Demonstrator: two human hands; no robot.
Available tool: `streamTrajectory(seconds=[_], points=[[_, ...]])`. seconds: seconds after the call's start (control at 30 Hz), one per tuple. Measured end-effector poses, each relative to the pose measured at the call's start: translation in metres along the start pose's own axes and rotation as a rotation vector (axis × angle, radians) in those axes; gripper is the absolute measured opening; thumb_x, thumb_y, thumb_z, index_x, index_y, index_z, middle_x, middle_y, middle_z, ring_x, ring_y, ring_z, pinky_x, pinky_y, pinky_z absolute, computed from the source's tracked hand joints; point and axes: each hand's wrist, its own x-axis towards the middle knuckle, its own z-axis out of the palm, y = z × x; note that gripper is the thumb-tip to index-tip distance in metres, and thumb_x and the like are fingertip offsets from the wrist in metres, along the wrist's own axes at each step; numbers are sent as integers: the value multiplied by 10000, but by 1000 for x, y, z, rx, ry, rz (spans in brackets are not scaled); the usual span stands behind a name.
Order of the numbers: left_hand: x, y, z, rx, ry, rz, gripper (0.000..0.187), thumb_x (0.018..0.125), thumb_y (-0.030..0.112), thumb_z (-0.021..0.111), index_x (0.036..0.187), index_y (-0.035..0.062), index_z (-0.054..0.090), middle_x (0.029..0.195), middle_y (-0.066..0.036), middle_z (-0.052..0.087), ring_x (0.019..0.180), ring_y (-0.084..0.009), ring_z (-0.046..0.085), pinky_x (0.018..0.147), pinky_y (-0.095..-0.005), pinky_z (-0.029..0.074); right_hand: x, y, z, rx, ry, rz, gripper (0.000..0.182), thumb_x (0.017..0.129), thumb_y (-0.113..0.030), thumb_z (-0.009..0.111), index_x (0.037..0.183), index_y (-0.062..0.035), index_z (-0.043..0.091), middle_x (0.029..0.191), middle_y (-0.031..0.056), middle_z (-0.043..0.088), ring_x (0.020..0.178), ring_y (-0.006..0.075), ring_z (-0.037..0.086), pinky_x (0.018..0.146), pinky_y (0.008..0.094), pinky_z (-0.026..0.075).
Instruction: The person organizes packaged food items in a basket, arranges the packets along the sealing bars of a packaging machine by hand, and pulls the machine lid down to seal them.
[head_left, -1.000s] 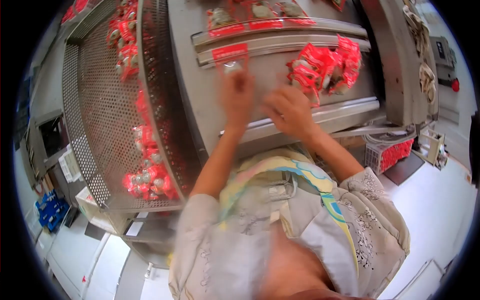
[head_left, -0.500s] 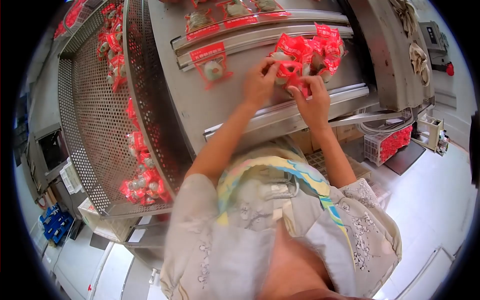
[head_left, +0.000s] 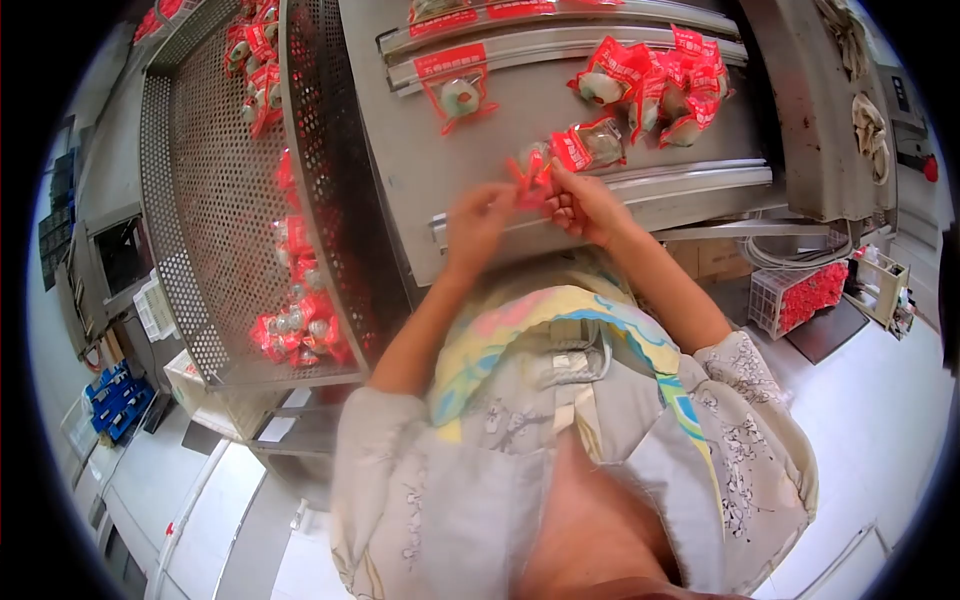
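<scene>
My right hand (head_left: 592, 207) is closed on a red-and-clear plastic packet (head_left: 533, 165) at the metal table's near side, thumb and fingers at its right end. At the packet's left edge is my left hand (head_left: 478, 228), its curled fingers smeared by motion. Just behind the right hand lies another packet (head_left: 592, 147) with a dark rounded item inside. A pile of packets (head_left: 680, 95) sits farther back to the right. A single packet (head_left: 460, 97) with a pale egg-like item lies flat at the left, its red top against a metal rail (head_left: 560, 62).
A perforated metal bin (head_left: 195, 220) stands left of the table, with heaps of packets (head_left: 305, 325) along its inner side. Another rail (head_left: 690, 183) runs along the table's near edge. A white crate of red packets (head_left: 798, 300) is on the floor at right.
My hands have moved from the pile toward the left and nearer to me, with a packet in the right hand. Another packet now lies apart from the pile. The camera view has shifted.
</scene>
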Motion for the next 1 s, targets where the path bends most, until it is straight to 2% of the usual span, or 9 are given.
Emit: streamTrajectory(seconds=[0.1,0.2,0.3,0.4,0.5,0.6,0.67,0.8,1.0], points=[[15,35,1,-359,118,-542,230,906,257,638,891,30,677,781,-4,623,646,-59,572,526,-190,416,3,-7,-2,-64,17,39,451,859,-571,592,761,-131,594,632,-1,609,472,70,522,388,191,330],[38,26,-5,11,-184,-587,214,877,254,675,933,48,665,763,8,613,588,-41,539,462,-165,362,2,-18,-5,-35,6,81,432,861,-543,609,732,-131,588,619,-7,596,472,68,521,382,190,329],[56,13,-10,58,-396,-745,202,860,221,695,980,65,653,757,26,605,566,-17,510,422,-143,314,1,-18,-7,-92,9,66,396,868,-492,629,725,-125,589,612,-11,586,473,66,513,381,188,331],[61,18,-9,-295,-403,-959,196,829,181,727,975,79,647,739,45,592,543,4,477,401,-130,276,4,-18,-14,-134,-53,35,327,875,-415,655,751,-116,600,618,-16,583,480,60,509,382,183,328],[59,25,-11,-337,-466,-989,162,807,146,745,925,91,649,724,52,582,528,8,455,395,-122,265,10,-16,-19,-89,-123,76,255,872,-338,681,779,-112,610,628,-20,581,488,51,508,383,180,324],[58,40,-25,-145,-454,-894,156,793,117,748,902,106,636,729,48,578,534,-3,440,433,-145,303,13,-20,-15,-124,-110,23,208,863,-282,698,796,-104,615,635,-19,582,496,46,508,400,182,336],[58,34,-48,145,-431,-678,168,784,107,744,906,90,630,746,37,585,566,-31,462,487,-178,349,17,-19,-10,-228,-85,-106,206,854,-262,706,789,-90,614,639,-12,587,497,52,505,419,194,353],[53,20,-81,468,-330,-380,216,764,102,737,921,22,612,761,6,596,644,-96,514,603,-258,423,47,-10,12,-807,50,-635,256,810,-239,711,767,-4,617,635,43,608,562,126,547,528,288,427],[39,6,-87,779,-202,-146,287,783,149,725,987,4,585,764,-70,614,682,-173,561,656,-325,463,67,-5,19,-944,122,-616,278,784,-275,708,816,-4,659,695,129,639,622,209,598,607,352,467]])
